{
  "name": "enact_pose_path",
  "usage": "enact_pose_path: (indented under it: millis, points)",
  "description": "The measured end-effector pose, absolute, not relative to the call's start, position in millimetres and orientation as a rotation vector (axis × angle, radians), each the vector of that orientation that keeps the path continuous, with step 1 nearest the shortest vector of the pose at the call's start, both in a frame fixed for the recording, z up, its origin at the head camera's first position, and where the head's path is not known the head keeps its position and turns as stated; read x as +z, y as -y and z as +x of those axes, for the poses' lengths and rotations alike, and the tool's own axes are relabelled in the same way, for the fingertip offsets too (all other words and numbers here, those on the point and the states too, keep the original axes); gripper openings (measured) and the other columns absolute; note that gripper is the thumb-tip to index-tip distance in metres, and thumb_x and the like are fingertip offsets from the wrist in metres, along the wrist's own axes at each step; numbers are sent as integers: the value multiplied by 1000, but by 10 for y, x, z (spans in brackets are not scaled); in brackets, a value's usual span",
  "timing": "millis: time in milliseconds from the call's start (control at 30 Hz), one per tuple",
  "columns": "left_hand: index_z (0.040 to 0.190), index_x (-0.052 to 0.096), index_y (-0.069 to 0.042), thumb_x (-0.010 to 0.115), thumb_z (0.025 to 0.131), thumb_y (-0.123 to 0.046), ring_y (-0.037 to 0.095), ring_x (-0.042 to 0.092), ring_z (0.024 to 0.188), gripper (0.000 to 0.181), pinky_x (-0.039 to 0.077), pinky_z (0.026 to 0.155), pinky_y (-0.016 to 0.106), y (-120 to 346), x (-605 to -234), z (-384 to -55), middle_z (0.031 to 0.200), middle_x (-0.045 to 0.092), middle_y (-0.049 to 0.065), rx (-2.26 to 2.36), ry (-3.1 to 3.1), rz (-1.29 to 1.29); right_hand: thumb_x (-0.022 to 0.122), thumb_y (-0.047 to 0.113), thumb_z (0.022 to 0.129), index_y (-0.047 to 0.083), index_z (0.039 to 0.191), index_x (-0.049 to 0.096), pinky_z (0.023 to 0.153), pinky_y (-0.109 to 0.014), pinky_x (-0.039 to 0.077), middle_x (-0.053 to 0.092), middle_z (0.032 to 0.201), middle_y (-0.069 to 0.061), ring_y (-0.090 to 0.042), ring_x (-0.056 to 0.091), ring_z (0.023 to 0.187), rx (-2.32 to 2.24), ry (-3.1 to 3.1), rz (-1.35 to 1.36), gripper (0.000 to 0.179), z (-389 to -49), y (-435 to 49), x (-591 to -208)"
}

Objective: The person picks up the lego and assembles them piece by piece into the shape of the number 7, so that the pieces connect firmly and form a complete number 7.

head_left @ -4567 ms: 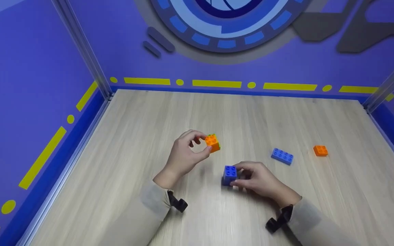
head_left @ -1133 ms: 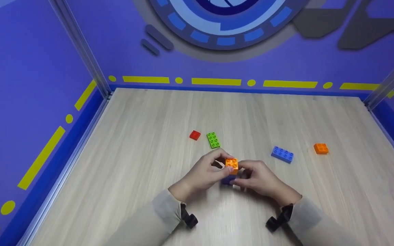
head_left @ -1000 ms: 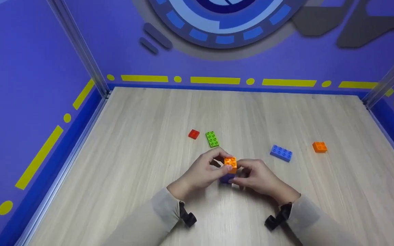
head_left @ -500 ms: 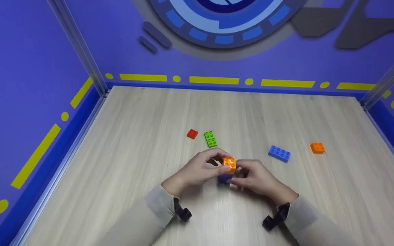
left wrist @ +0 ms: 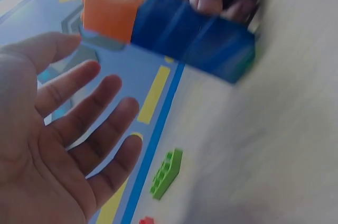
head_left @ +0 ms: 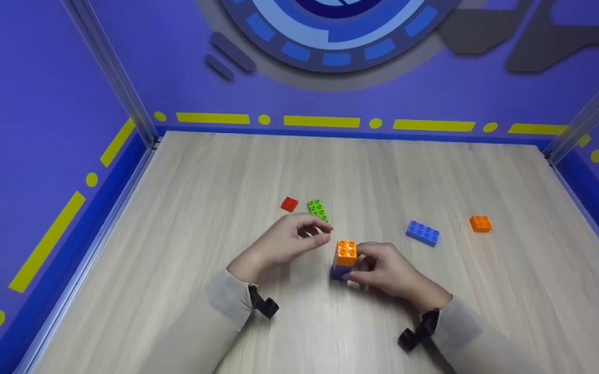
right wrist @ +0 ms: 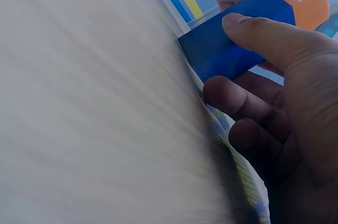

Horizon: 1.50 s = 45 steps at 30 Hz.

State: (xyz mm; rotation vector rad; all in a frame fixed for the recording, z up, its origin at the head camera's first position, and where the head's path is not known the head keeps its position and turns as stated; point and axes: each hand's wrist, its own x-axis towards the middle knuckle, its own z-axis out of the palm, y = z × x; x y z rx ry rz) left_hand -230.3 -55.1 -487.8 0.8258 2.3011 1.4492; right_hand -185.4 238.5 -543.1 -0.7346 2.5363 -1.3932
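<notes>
A small tower of toy building bricks stands upright on the table, an orange brick point(head_left: 346, 252) on top of the blue bricks point(head_left: 340, 272). My right hand point(head_left: 391, 271) pinches the blue part between thumb and fingers, which the right wrist view shows up close. To the tower's left, my left hand point(head_left: 284, 239) is apart from it with relaxed, spread fingers and holds nothing. Just beyond its fingertips lies a flat green brick point(head_left: 317, 209), partly covered by the hand in the head view. A small red brick point(head_left: 289, 204) lies to the left of the green one.
A flat blue brick point(head_left: 422, 233) lies right of the tower, and another orange brick point(head_left: 480, 224) lies farther right. Purple printed walls point(head_left: 299, 98) border the wooden table point(head_left: 216, 176) at the back and both sides.
The orange brick, earlier held in the air by my left hand, now sits on the blue bricks. My left hand has let go and drawn back to the left. My right hand keeps its grip.
</notes>
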Motion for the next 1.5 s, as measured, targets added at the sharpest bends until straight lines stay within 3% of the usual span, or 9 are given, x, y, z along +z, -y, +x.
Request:
enact_pose_path:
  millis: [167,400,467,667,900,1233,1500]
  points:
    - [140,77,-11,72,112,-33,25,73,116,36,61,98,41,597,-4927,-2474,136,77,7,1404,-2412,742,95,22,93,19,114,83,65,-23,55,80,105,-2,-4,64,76,-1400,-2527,-726,24,-1841,-2374,-5449]
    - [138,78,-9,73,110,-20,22,70,107,30,59,94,40,574,-5025,-2741,142,75,6,1328,-2581,698,95,22,93,21,115,83,65,-23,56,80,105,0,-4,65,76,-1393,-2528,-710,25,-1835,-2381,-5436]
    - [139,78,-11,73,110,-15,25,71,109,30,59,97,43,551,-5054,-2799,141,76,6,1278,-2625,708,95,21,93,20,116,83,65,-24,56,81,106,0,-4,66,76,-1392,-2526,-710,25,-1837,-2381,-5433]
    - [143,79,-16,66,111,-4,29,67,138,37,50,126,47,457,-5116,-2901,151,76,3,986,-2796,832,95,21,93,20,116,83,69,-24,57,81,107,1,-5,66,80,-1376,-2544,-725,25,-1842,-2384,-5422]
    - [153,73,-26,56,115,-3,25,58,133,47,48,116,45,370,-5106,-2906,163,67,-10,721,-2867,833,95,22,93,19,118,83,67,-24,57,81,108,0,-5,66,79,-1373,-2547,-711,28,-1851,-2379,-5407]
    - [141,81,-19,71,111,-15,27,61,134,31,46,122,47,311,-5085,-2914,146,77,-1,564,-2901,928,95,22,94,15,114,83,66,-22,54,81,106,-7,-4,64,78,-1433,-2522,-772,24,-1875,-2378,-5421]
    - [135,83,-14,84,104,-28,31,65,128,34,47,121,49,297,-5112,-2896,136,80,5,643,-2831,881,94,19,95,16,113,82,63,-23,56,81,105,-6,-3,66,75,-1433,-2499,-768,22,-1872,-2385,-5445]
